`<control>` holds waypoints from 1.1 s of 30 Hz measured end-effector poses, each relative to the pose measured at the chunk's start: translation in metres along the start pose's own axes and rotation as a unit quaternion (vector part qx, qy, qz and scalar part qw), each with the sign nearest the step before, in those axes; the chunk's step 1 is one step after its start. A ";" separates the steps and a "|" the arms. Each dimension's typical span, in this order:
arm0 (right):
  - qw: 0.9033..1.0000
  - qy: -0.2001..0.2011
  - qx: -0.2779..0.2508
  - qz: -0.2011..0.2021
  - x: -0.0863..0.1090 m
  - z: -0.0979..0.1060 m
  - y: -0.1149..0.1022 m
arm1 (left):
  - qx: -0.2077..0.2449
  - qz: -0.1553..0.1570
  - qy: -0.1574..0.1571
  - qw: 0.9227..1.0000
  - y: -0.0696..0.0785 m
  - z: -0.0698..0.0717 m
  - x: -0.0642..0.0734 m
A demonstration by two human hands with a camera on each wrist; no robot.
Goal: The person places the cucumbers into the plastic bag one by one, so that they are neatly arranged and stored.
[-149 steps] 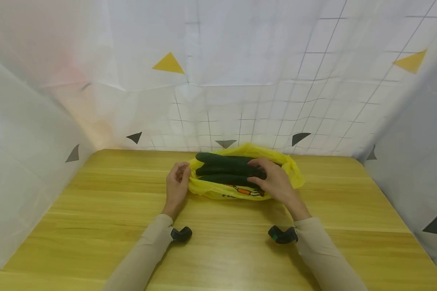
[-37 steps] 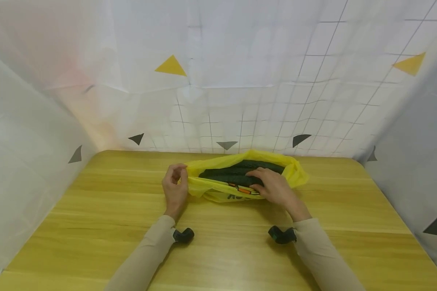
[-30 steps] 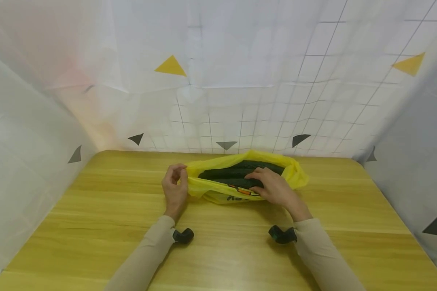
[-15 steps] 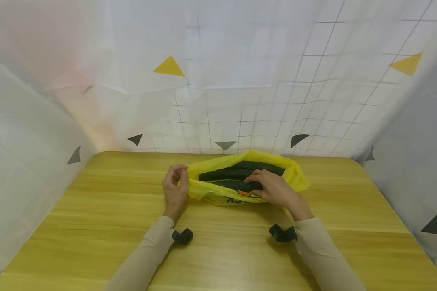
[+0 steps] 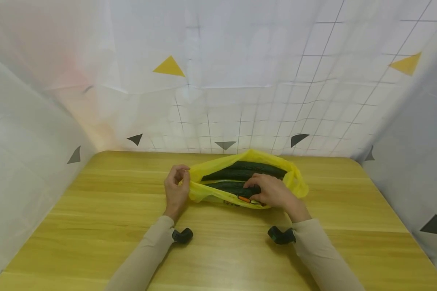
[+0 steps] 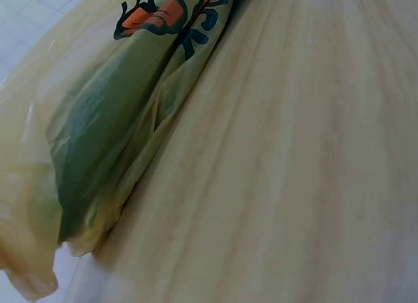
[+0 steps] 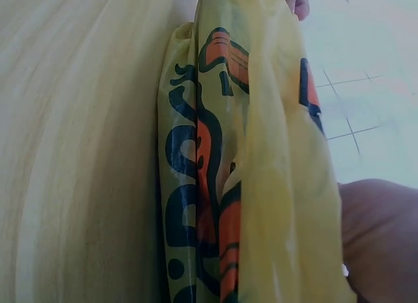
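Note:
A thin yellow plastic bag (image 5: 204, 194) with dark print and orange carrot pictures lies on its side, its mouth spread upward. Dark green cucumbers lie lengthwise in it: one at the back (image 5: 260, 166), one in the middle (image 5: 227, 174) and one along the front (image 5: 229, 187). At the bag's left end, my left hand (image 5: 176, 190) pinches the rim between thumb and fingers. My right hand (image 5: 274, 193) reaches in from the right and grips the front cucumber, fingers bent over its top, thumb on the near side. Through the film, the left wrist view shows a cucumber (image 6: 98, 146).
The bag sits near the back edge of a wooden table (image 5: 218, 254). White sheeting (image 5: 225, 48) with grid lines and triangle markers hangs behind and at both sides. A black wrist camera (image 5: 182, 235) sits on the left cuff, another (image 5: 281, 235) on the right.
Since five seconds ago the cucumbers have sunk deeper into the bag. In the last second the front one shifted toward me with my right hand, widening the gap behind it.

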State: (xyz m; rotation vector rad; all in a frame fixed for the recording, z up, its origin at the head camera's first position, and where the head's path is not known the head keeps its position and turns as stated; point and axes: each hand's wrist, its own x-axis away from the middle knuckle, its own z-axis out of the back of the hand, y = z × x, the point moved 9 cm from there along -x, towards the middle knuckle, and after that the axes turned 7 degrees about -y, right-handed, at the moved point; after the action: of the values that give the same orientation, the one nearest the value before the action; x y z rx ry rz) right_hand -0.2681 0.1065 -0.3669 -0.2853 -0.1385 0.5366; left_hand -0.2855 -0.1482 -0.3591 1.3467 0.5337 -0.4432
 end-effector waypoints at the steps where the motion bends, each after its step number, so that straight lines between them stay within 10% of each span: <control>1: 1.000 -0.002 -0.002 -0.003 0.000 -0.001 0.000 | 0.000 -0.001 -0.002 1.000 0.000 0.000 0.000; 18: 0.999 -0.009 -0.026 -0.017 0.000 -0.005 0.000 | -0.007 -0.031 -0.020 0.999 0.006 -0.004 -0.001; 33: 1.000 0.009 0.001 0.007 0.004 -0.003 -0.002 | -0.041 0.007 -0.025 0.999 -0.002 -0.004 -0.001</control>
State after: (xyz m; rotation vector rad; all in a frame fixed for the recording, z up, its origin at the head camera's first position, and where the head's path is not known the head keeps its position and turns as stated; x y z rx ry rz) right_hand -0.2629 0.1060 -0.3686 -0.2893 -0.1194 0.5479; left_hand -0.2883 -0.1442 -0.3605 1.2574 0.4958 -0.4389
